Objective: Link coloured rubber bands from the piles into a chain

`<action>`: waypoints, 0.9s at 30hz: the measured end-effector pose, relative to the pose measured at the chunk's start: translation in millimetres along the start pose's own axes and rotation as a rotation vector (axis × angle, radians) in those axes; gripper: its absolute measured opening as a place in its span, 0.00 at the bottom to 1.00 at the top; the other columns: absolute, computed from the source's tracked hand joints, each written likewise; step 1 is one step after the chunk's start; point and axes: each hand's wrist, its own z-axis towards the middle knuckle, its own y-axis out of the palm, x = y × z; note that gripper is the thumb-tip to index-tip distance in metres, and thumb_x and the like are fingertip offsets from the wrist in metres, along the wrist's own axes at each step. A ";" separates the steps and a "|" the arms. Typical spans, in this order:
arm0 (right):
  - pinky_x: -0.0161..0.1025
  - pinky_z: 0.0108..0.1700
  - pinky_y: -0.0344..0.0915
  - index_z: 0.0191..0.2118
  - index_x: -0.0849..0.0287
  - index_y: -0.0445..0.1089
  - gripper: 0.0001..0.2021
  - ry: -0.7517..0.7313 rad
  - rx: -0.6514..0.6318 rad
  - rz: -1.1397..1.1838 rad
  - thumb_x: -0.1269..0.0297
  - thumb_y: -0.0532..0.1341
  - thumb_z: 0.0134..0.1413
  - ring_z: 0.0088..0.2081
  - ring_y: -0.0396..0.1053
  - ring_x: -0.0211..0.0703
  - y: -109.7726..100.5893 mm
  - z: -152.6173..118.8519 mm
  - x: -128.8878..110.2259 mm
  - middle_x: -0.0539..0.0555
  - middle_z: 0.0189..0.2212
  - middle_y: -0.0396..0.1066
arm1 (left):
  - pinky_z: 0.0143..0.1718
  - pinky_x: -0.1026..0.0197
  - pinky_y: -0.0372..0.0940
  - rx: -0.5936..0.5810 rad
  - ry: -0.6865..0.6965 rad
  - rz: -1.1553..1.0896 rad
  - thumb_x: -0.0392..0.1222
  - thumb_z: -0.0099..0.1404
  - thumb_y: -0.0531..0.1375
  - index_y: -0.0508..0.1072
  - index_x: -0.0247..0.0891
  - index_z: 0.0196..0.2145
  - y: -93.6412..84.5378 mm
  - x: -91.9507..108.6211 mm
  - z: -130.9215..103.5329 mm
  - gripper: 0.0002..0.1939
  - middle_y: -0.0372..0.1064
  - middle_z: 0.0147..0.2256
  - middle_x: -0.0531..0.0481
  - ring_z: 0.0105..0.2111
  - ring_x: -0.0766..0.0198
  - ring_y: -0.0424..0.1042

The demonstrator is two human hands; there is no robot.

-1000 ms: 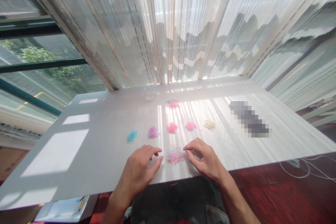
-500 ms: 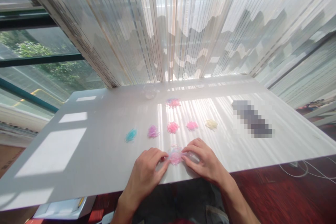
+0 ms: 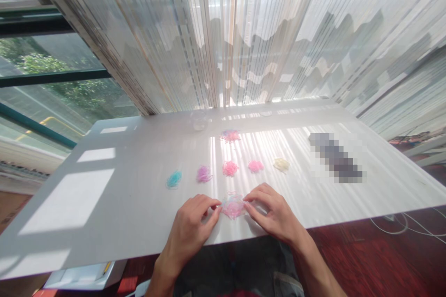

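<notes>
left hand (image 3: 197,218) and right hand (image 3: 271,209) flank the mixed pile (image 3: 232,209) at the desk's (image 3: 139,222) near edge, grip unclear; pinch lightly.

An indoor room (home or office, unclear); curtain (image 3: 230,32), window (image 3: 55,77), reddish wood floor (image 3: 351,260).

Below the near edge of the white table (image 3: 139,222), we see dark grey, almost black cloth (image 3: 237,262) over our lap, too shadowed for us to tell its cut. Lower down, right of the table's middle, we make out a paler seamed patch (image 3: 288,283) on it, and farthest below the table a sliver of red fabric (image 3: 240,293). Our left hand (image 3: 198,218) and right hand (image 3: 273,211) are ungloved, our forearms sleeveless, with slender fingers.
</notes>
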 end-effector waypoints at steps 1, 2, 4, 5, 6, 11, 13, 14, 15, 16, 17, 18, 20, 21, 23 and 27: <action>0.43 0.41 0.71 0.41 0.54 0.74 0.03 -0.001 0.000 -0.001 0.68 0.63 0.64 0.38 0.72 0.47 0.1 -0.1 0.1 0.54 0.34 0.74 | 0.34 0.60 0.66 0.004 0.001 -0.014 0.39 0.73 0.58 0.77 0.41 0.40 -0.2 0.5 0.8 0.06 0.75 0.33 0.50 0.29 0.63 0.71; 0.43 0.41 0.71 0.41 0.54 0.74 0.03 -0.001 0.000 -0.001 0.68 0.63 0.64 0.38 0.72 0.47 0.2 -0.1 0.1 0.54 0.34 0.74 | 0.34 0.60 0.67 0.012 0.002 -0.029 0.39 0.73 0.58 0.77 0.41 0.41 -0.3 1.2 1.7 0.06 0.76 0.33 0.50 0.29 0.63 0.71; 0.43 0.41 0.71 0.41 0.54 0.74 0.03 0.000 0.005 0.000 0.67 0.63 0.64 0.38 0.72 0.47 0.5 -0.2 0.1 0.54 0.34 0.74 | 0.34 0.60 0.67 0.028 0.006 -0.062 0.40 0.74 0.58 0.77 0.41 0.40 0.0 2.6 4.0 0.07 0.76 0.33 0.49 0.29 0.63 0.71; 0.43 0.41 0.71 0.41 0.54 0.74 0.03 0.000 0.010 0.001 0.67 0.63 0.64 0.38 0.73 0.47 0.5 -0.3 -0.1 0.55 0.34 0.74 | 0.34 0.61 0.68 0.035 0.006 -0.081 0.41 0.74 0.58 0.77 0.40 0.40 0.5 3.4 5.2 0.07 0.76 0.33 0.49 0.29 0.64 0.71; 0.43 0.41 0.71 0.42 0.54 0.74 0.03 0.000 0.015 0.004 0.67 0.63 0.64 0.38 0.73 0.47 0.6 -0.2 -0.3 0.55 0.35 0.74 | 0.35 0.61 0.68 0.041 0.008 -0.102 0.41 0.74 0.59 0.77 0.40 0.40 1.2 4.3 6.4 0.07 0.77 0.33 0.49 0.29 0.64 0.72; 0.42 0.42 0.72 0.44 0.54 0.75 0.05 -0.005 0.043 0.037 0.65 0.64 0.64 0.39 0.74 0.46 0.1 0.0 -1.8 0.55 0.36 0.75 | 0.36 0.62 0.70 0.043 0.027 -0.192 0.41 0.73 0.60 0.78 0.41 0.41 7.4 9.4 12.2 0.06 0.78 0.35 0.49 0.30 0.64 0.74; 0.42 0.42 0.72 0.46 0.54 0.75 0.06 -0.004 0.050 0.059 0.64 0.64 0.64 0.39 0.74 0.46 -0.1 -0.1 -1.8 0.54 0.36 0.75 | 0.37 0.62 0.71 0.033 0.030 -0.212 0.41 0.73 0.61 0.78 0.41 0.41 10.9 11.0 14.5 0.05 0.78 0.35 0.49 0.30 0.64 0.74; 0.42 0.42 0.72 0.46 0.54 0.75 0.07 -0.004 0.050 0.068 0.64 0.64 0.64 0.39 0.74 0.46 -0.2 -0.2 -1.5 0.54 0.36 0.75 | 0.37 0.62 0.72 0.027 0.030 -0.222 0.41 0.73 0.61 0.78 0.41 0.41 12.8 11.7 15.7 0.06 0.78 0.35 0.49 0.30 0.64 0.75; 0.42 0.42 0.72 0.47 0.54 0.75 0.07 -0.005 0.048 0.072 0.64 0.64 0.64 0.39 0.74 0.46 -0.1 -0.3 -1.1 0.54 0.36 0.75 | 0.37 0.61 0.72 0.019 0.028 -0.232 0.41 0.73 0.61 0.78 0.41 0.42 14.8 12.1 16.8 0.06 0.79 0.36 0.49 0.31 0.64 0.75; 0.42 0.42 0.72 0.47 0.54 0.75 0.07 -0.007 0.043 0.073 0.64 0.65 0.64 0.39 0.74 0.45 0.0 -0.5 -0.6 0.54 0.36 0.75 | 0.37 0.61 0.72 0.016 0.029 -0.243 0.41 0.72 0.61 0.78 0.41 0.42 16.9 12.4 17.8 0.06 0.79 0.36 0.48 0.30 0.64 0.75; 0.42 0.42 0.72 0.47 0.53 0.76 0.07 -0.009 0.037 0.069 0.64 0.64 0.64 0.39 0.74 0.45 0.1 -0.5 -0.1 0.54 0.36 0.75 | 0.36 0.61 0.72 0.013 0.033 -0.253 0.41 0.72 0.60 0.78 0.40 0.42 19.0 12.6 18.8 0.06 0.79 0.36 0.47 0.30 0.64 0.75; 0.42 0.42 0.72 0.46 0.53 0.76 0.07 -0.010 0.033 0.065 0.63 0.64 0.65 0.39 0.74 0.45 0.3 -0.5 0.4 0.54 0.36 0.75 | 0.36 0.61 0.72 0.012 0.038 -0.261 0.41 0.72 0.60 0.78 0.40 0.42 21.2 12.7 19.5 0.07 0.79 0.36 0.47 0.30 0.64 0.74; 0.41 0.42 0.72 0.45 0.53 0.76 0.06 -0.014 0.029 0.056 0.63 0.64 0.65 0.39 0.74 0.45 0.7 -0.2 0.9 0.54 0.36 0.76 | 0.34 0.62 0.71 0.014 0.045 -0.269 0.41 0.72 0.60 0.78 0.40 0.42 25.2 12.6 20.5 0.06 0.78 0.36 0.47 0.30 0.64 0.74; 0.41 0.42 0.72 0.44 0.53 0.76 0.05 -0.015 0.028 0.053 0.63 0.63 0.66 0.39 0.74 0.45 0.8 0.0 1.0 0.54 0.35 0.76 | 0.33 0.63 0.71 0.017 0.047 -0.272 0.41 0.72 0.61 0.78 0.40 0.42 27.0 12.4 20.7 0.06 0.78 0.35 0.47 0.29 0.64 0.74; 0.41 0.41 0.72 0.43 0.54 0.76 0.05 -0.013 0.026 0.055 0.64 0.63 0.66 0.38 0.74 0.45 0.8 0.3 0.9 0.54 0.35 0.76 | 0.33 0.63 0.71 0.026 0.044 -0.280 0.41 0.71 0.61 0.78 0.40 0.42 29.8 11.5 20.7 0.06 0.78 0.35 0.48 0.29 0.65 0.74; 0.40 0.41 0.72 0.42 0.54 0.76 0.04 0.011 0.018 0.068 0.65 0.63 0.65 0.38 0.74 0.44 0.3 0.2 0.5 0.53 0.35 0.76 | 0.32 0.63 0.70 0.031 0.044 -0.312 0.41 0.71 0.62 0.78 0.40 0.43 32.6 8.1 20.0 0.06 0.78 0.35 0.48 0.28 0.65 0.73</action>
